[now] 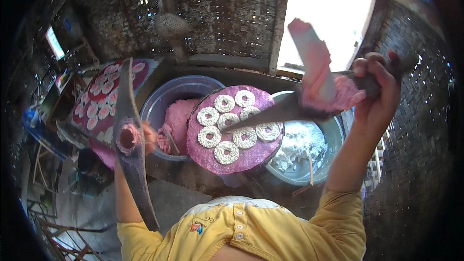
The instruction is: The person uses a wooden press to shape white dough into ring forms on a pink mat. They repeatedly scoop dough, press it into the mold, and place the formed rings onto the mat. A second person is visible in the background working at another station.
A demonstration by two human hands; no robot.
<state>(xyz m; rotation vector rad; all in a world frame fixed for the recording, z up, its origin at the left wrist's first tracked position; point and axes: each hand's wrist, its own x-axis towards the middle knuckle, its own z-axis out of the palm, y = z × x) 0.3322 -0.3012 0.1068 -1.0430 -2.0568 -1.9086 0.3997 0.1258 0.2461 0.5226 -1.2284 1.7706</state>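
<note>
My left hand (150,137) is closed on a long dark wooden bar (135,169), stood on end, with a round hole in its middle rimmed with pink dough. Much of this hand is hidden behind the bar. On the right, my right hand (382,87) wraps round a second dark wooden bar (275,115) with a thick plunger (311,50) sticking up from it, smeared pink and white. Pink dough (345,89) clings round the plunger's base. The bar's tip overlaps a round purple tray (203,157) of several white dough rings (225,153).
Behind the tray's left side is a blue basin (154,104) of pink dough (181,116). A pale green basin (338,152) of white dough (302,145) stands right, a stick leaning in it. Far left, purple trays (99,99) carry pink-and-white rings. A strainer (171,25) hangs on the woven wall.
</note>
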